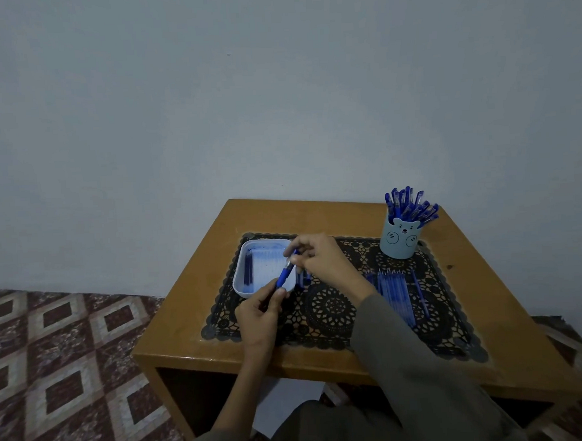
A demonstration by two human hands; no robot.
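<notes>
A blue pen is held slanted over the near right corner of a white tray. My left hand grips the pen's lower blue grip end. My right hand pinches its upper end with fingertips. The tray lies on a black lace mat and holds several thin blue refills along its left side.
A light blue bear-faced cup full of blue pens stands at the back right of the small wooden table. A row of blue pen parts lies on the mat to the right. A patterned floor spreads on the left; a wall rises behind.
</notes>
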